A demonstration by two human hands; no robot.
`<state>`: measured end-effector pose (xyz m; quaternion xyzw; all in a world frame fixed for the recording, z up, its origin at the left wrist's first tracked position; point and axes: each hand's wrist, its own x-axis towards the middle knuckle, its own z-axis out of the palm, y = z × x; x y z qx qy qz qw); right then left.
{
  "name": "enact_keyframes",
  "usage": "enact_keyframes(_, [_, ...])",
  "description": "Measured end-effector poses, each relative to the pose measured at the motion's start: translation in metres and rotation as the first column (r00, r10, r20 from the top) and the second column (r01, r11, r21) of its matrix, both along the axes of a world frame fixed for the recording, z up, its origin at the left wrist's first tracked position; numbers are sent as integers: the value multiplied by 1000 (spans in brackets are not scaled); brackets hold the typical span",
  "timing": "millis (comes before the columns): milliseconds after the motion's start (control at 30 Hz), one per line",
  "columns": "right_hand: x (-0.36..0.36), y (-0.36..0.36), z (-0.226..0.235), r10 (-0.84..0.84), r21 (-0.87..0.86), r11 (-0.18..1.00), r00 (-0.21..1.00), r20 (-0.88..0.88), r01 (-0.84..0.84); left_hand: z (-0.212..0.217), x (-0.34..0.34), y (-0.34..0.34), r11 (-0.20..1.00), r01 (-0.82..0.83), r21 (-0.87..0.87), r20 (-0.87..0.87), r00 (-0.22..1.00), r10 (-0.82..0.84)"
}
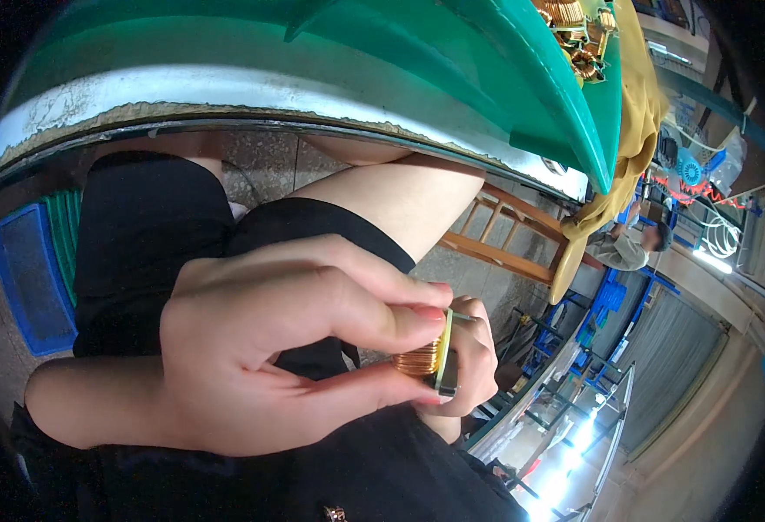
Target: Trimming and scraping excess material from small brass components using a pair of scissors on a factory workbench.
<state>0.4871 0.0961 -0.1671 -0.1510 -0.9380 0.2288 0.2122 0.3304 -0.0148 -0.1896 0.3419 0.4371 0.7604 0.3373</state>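
Observation:
My left hand (269, 335) pinches a copper-wire coil (416, 360) between its thumb and fingertips, above my lap. A thin pale-yellow plate (444, 346) is fixed to the coil's right side. Just beyond it, my right hand (476, 358) is closed with curled fingers right up against the plate. A dark piece shows between plate and fingers, and a small metal bit sticks out at the top. What the right fingers grip is mostly hidden. My dark clothing lies below, with a small copper-coloured piece (335, 514) at the lower edge.
A green tray (565, 96) stands on the white worktable (226, 96) ahead, with several copper coils (584, 48) at its right end. Yellow cloth (639, 113) hangs beside it. A wooden chair (500, 239), a blue crate (30, 283) and a seated co-worker (622, 250) are farther off.

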Motion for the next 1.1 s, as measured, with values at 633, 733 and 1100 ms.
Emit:
enact_keyframes(633, [-5, 5, -15, -172, -242, 959, 981, -90, 146, 3, 3, 7, 993, 3, 117, 62, 998, -10])
enact_keyframes(733, [-11, 4, -17, -112, -184, 978, 992, -59, 99, 1, 0, 3, 996, 25, 85, 53, 998, -29])
enact_keyframes(1100, [-20, 2, -9, -82, 51, 995, 996, 20, 80, 7, -7, -2, 999, 35, -15, 9, 999, -34])
